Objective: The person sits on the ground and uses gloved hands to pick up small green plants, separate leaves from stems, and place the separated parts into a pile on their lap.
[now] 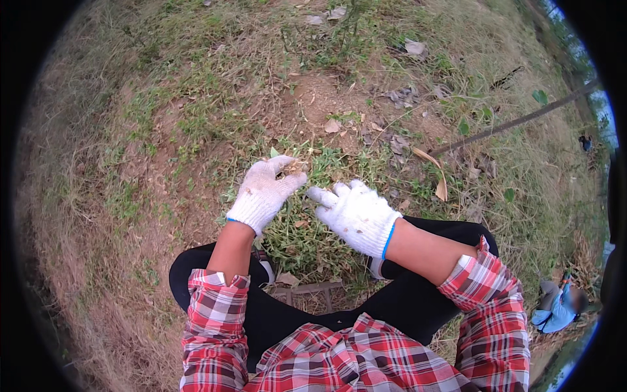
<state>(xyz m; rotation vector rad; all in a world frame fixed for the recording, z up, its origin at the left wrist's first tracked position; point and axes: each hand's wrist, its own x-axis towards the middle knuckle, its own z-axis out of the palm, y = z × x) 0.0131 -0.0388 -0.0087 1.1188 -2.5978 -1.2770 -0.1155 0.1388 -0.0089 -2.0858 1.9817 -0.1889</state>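
Note:
My left hand (264, 191), in a white knitted glove, is held above the grass with its fingertips pinched on a small tuft of dry grass and weeds (292, 168). A little to its right hovers my right hand (356, 213), also in a white glove, with fingers stretched toward the left and nothing in it. Both hands hang over a patch of green weeds (307, 228) between my knees. My sleeves are red plaid and my trousers black.
Bare brown soil (313, 98) lies ahead with scattered dry leaves. A thin grey stem or pole (516, 122) slants across the upper right. Dry straw-coloured grass (85, 248) covers the left side. Another person in blue (556, 307) crouches at the lower right.

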